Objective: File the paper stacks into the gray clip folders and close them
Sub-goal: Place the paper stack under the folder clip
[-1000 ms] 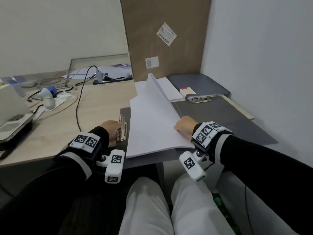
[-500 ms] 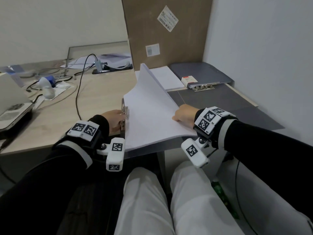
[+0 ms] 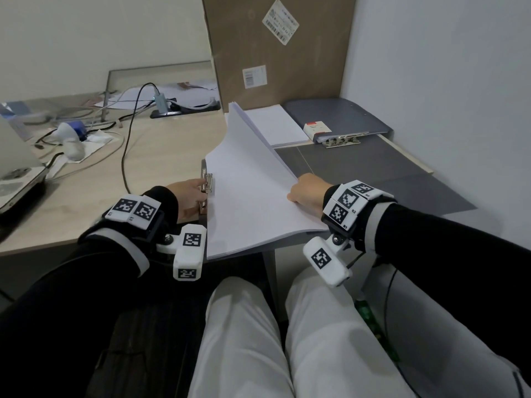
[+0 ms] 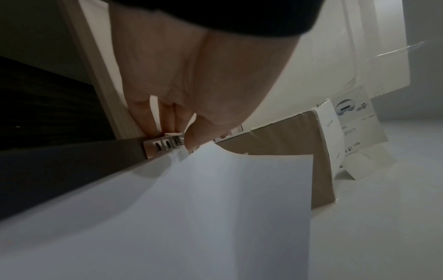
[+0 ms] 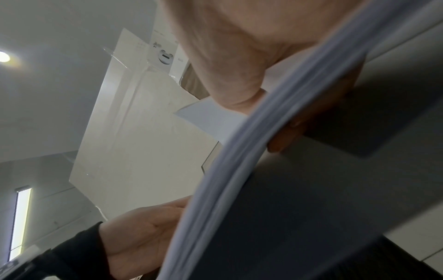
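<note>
An open gray clip folder lies at the desk's front edge, with its metal clip on the left side. A white paper stack lies bent over it, far corner raised and left edge at the clip. My left hand pinches the clip between fingers and thumb. My right hand grips the stack's right edge, thumb on top and fingers underneath. A second paper stack lies behind, beside another gray folder.
A small white box sits on the far folder, above its clip. A brown cardboard panel stands at the back, and a white wall is close on the right. Cables and a laptop fill the desk's left.
My right hand has pushed the stack left, so its left edge now reaches the clip, and the far corner has risen. My left hand stays on the clip.
</note>
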`<state>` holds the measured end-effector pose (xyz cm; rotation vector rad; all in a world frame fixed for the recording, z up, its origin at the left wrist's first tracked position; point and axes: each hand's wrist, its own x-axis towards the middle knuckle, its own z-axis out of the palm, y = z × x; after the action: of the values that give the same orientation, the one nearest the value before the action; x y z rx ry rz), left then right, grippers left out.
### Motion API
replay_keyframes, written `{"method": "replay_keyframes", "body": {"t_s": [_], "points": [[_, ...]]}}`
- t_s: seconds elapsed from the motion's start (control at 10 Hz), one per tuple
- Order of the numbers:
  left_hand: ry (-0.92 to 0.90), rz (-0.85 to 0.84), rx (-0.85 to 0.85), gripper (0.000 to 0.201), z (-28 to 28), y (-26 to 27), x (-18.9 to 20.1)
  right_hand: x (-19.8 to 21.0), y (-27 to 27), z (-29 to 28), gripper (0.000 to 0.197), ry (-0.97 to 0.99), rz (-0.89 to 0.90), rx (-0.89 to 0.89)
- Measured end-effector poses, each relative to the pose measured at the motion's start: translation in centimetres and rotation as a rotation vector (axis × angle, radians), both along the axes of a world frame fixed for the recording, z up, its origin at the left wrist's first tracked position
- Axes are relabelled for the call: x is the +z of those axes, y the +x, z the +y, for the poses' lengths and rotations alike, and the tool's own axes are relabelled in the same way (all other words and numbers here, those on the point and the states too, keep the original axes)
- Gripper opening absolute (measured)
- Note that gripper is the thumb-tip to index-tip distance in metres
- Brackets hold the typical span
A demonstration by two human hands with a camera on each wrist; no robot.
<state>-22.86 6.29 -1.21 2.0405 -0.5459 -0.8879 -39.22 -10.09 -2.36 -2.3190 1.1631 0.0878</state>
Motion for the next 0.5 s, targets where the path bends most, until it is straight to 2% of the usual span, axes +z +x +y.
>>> {"method": "replay_keyframes", "body": {"t_s": [0.1,0.2,0.3,0.4,0.5], "points": [[0.017,-0.012,0.017,0.040,0.0,-0.1,0.1,0.0,-0.3,0.3,0.034,0.068,-0.113,-0.041],[0.032,-0.044,0.001,0.058,-0.4,-0.3,0.2,0.0,-0.6,0.4,0.033,0.114,-0.154,-0.065],[0.109,-0.132,-0.055,0.065,-0.7,-0.1,0.2,0.2,-0.8,0.6,0.032,0.122,-0.153,-0.062],[0.221,-0.228,-0.110,0.064,-1.0,-1.4,1.2,0.3,-1.0,0.8,0.033,0.126,-0.151,-0.064],[0.279,-0.237,-0.138,0.061,-1.1,-1.9,1.3,0.4,-1.1,0.9,0.033,0.136,-0.159,-0.075]]}}
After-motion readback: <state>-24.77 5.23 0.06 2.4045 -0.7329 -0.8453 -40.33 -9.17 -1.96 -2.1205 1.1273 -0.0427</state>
